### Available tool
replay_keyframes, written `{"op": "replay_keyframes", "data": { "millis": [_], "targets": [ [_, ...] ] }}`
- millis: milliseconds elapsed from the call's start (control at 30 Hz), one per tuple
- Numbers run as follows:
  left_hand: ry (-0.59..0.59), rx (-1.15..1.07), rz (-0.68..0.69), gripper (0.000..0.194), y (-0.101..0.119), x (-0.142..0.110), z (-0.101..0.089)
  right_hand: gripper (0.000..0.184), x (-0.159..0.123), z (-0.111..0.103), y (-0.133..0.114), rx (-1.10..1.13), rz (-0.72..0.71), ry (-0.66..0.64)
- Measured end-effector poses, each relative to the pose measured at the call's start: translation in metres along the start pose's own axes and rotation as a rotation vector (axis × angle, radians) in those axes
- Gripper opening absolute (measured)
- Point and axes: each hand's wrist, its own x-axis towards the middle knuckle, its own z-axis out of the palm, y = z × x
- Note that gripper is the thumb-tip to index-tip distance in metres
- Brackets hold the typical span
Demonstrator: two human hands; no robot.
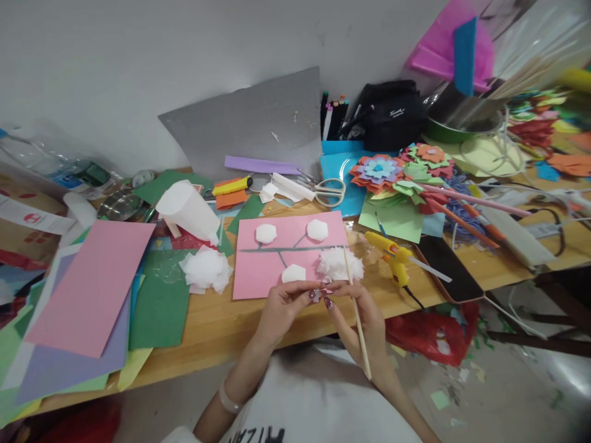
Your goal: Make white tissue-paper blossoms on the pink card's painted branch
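Note:
My left hand (281, 311) and my right hand (364, 317) meet at the fingertips over the front edge of a pink card (249, 280). Both pinch closed around something small and pale, too hidden by the fingers to name. A thin wooden stick (361, 332) also lies in my right hand, slanting up between thumb and fingers. On the card a dark branch-like line (270, 250) carries white paper shapes (266, 234). A heap of crumpled white tissue paper (335, 263) rests on the card's right side, just beyond my fingers.
Left stand another white tissue pile (206, 269), a white paper roll (184, 209) and coloured sheets (92, 289). To the right lie a yellow glue gun (392, 258), a phone (450, 267) and paper flowers (378, 172). Scissors (330, 192) lie behind the card.

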Motion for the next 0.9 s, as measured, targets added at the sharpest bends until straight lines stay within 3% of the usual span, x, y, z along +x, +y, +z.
{"op": "replay_keyframes", "data": {
  "millis": [267, 500, 733, 900],
  "targets": [
    [0.004, -0.024, -0.006, 0.034, -0.001, -0.002, 0.007, 0.021, 0.005, -0.005, 0.004, -0.063, -0.09, -0.059],
    [-0.037, 0.086, -0.018, 0.051, 0.005, -0.002, 0.011, 0.022, 0.011, -0.006, 0.007, -0.129, -0.165, -0.066],
    [-0.023, 0.077, -0.064, 0.045, 0.005, 0.001, 0.013, 0.021, 0.012, -0.008, 0.011, -0.042, -0.137, -0.064],
    [-0.008, 0.004, -0.078, 0.044, 0.004, 0.003, 0.012, 0.023, 0.01, -0.006, 0.011, -0.089, -0.226, -0.022]
  ]
}}
